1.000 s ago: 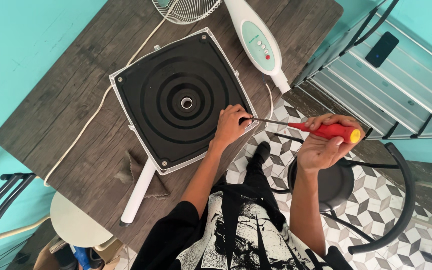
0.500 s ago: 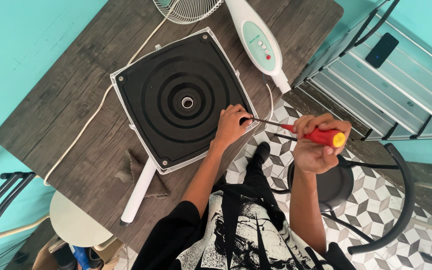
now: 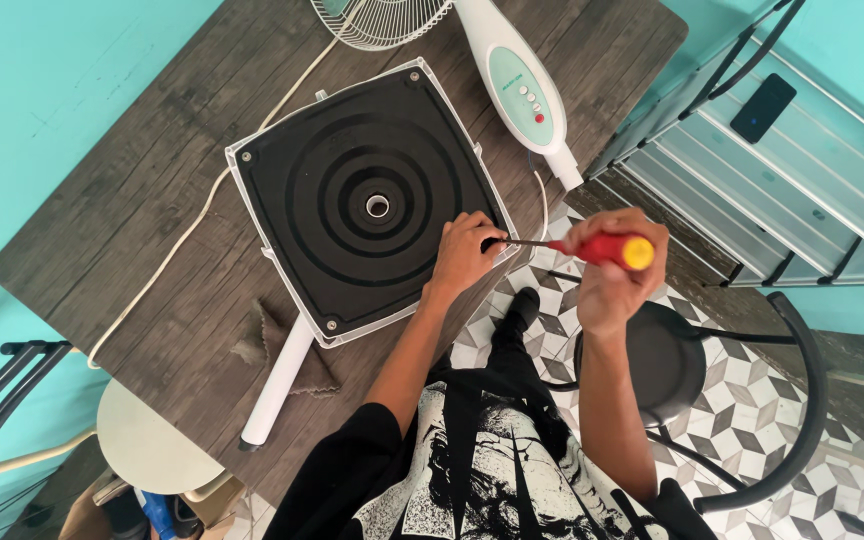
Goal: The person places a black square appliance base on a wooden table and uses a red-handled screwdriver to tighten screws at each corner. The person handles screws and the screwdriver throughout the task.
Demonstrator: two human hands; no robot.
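- The square fan base [image 3: 372, 205], black and ribbed in rings with a white rim, was laid flat on the dark wooden tabletop [image 3: 122, 230], its lower right corner at the tabletop's edge.
- That corner was steadied by the left hand [image 3: 465, 255], fingers curled and pressed together around the tip of the screwdriver [image 3: 580, 247].
- The screwdriver's red handle with yellow end was clasped by the right hand [image 3: 607, 268], the grip closed tight around it, the shaft held nearly level and pointed at the base's corner.
- A white pole [image 3: 277, 380] was seen jutting from under the base, across a brown cloth [image 3: 252, 345].
- A white control column [image 3: 522, 90] and a wire fan grille [image 3: 377, 20] were laid at the tabletop's far end.
- A black round stool [image 3: 667, 365] was placed just beside the person on the patterned tile floor [image 3: 752, 420].
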